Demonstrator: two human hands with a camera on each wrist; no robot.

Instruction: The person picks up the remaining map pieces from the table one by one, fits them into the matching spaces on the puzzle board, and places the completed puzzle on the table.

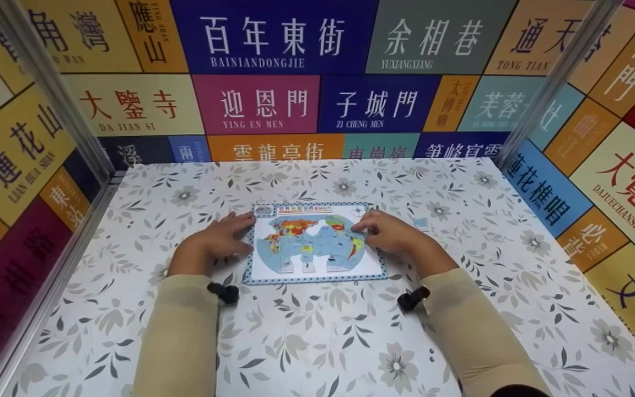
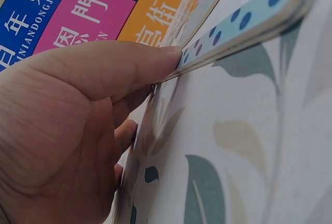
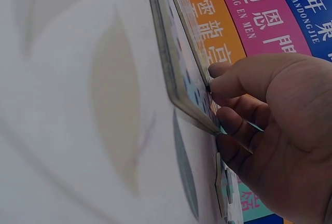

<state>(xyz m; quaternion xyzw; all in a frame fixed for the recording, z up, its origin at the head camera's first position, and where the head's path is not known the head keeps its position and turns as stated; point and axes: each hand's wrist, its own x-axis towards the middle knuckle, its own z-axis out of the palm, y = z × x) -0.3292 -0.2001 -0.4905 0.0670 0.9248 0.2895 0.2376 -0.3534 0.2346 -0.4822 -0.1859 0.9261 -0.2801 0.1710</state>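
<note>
A world-map jigsaw puzzle (image 1: 317, 278) with a blue dotted border lies flat on the table. Its blue oval map has white gaps along the bottom and near the top centre. At the board's left edge rests my left hand (image 1: 218, 240), fingers extended; the thumb (image 2: 150, 60) touches the dotted border in the left wrist view. My right hand (image 1: 392, 237) is over the map's upper right side. Its thumb and index finger (image 3: 228, 84) come together at the edge of a puzzle piece, with the other fingers curled. The fingertips hide most of that piece.
Loose puzzle pieces (image 1: 420, 223) lie right of the board, partly behind the right hand. A white floral cloth (image 1: 317, 342) covers the table. Sign-printed panels (image 1: 262, 105) stand at the back and both sides, with metal posts (image 1: 554, 82) at the corners.
</note>
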